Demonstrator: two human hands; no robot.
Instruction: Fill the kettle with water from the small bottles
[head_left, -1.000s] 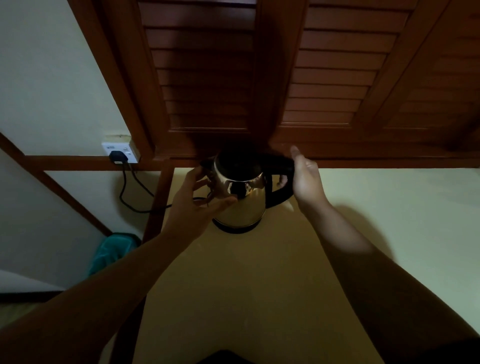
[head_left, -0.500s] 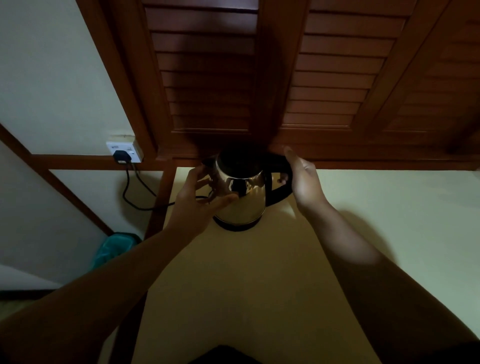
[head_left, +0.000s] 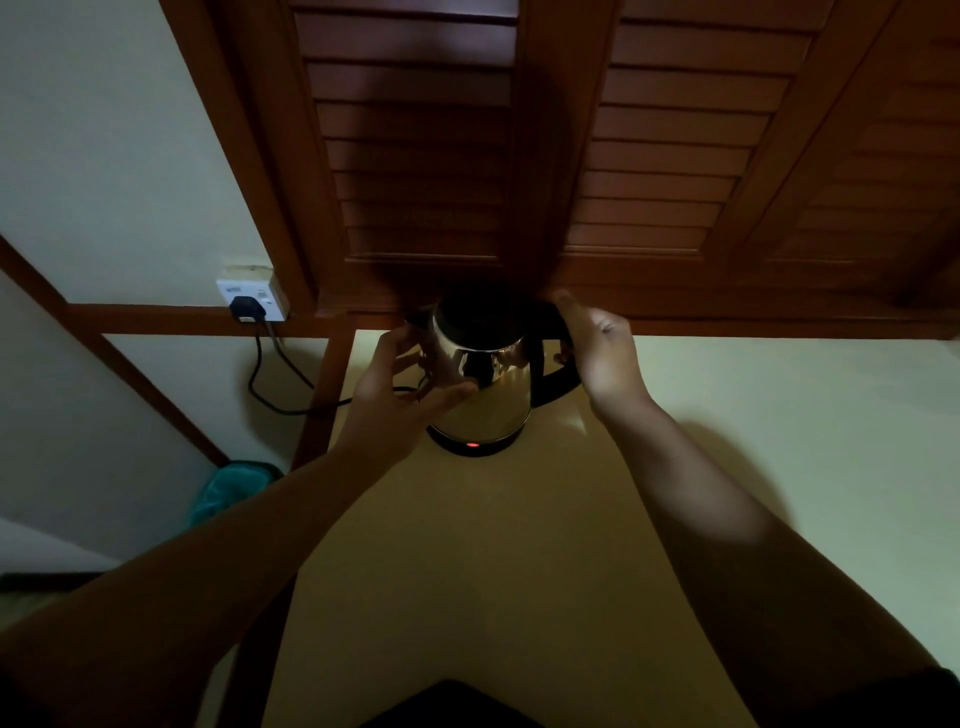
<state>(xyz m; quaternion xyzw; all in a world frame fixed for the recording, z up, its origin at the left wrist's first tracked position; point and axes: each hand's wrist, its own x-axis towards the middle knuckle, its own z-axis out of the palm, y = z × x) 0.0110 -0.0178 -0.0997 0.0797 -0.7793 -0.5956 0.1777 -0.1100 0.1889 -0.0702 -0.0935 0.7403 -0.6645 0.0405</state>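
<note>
- Louvred wooden shutters (head_left: 623, 156) fill the 12 o'clock half of the view.
- Pale tabletop (head_left: 467, 571) runs from 6 o'clock up to the shutters.
- Steel kettle (head_left: 483, 395) upright on its black base (head_left: 472, 447) at centre, red light on at the base front.
- Left hand (head_left: 400, 395), at the kettle's 9 o'clock, fingers spread, thumb on the body.
- Right hand (head_left: 602, 348), at 3 o'clock, wrapped around the black handle (head_left: 550, 374).
- Wall socket (head_left: 252, 299) at 10 o'clock, plug in, cord (head_left: 280, 395) trailing toward the kettle.
- Teal bin (head_left: 228, 488) at 8 o'clock.
</note>
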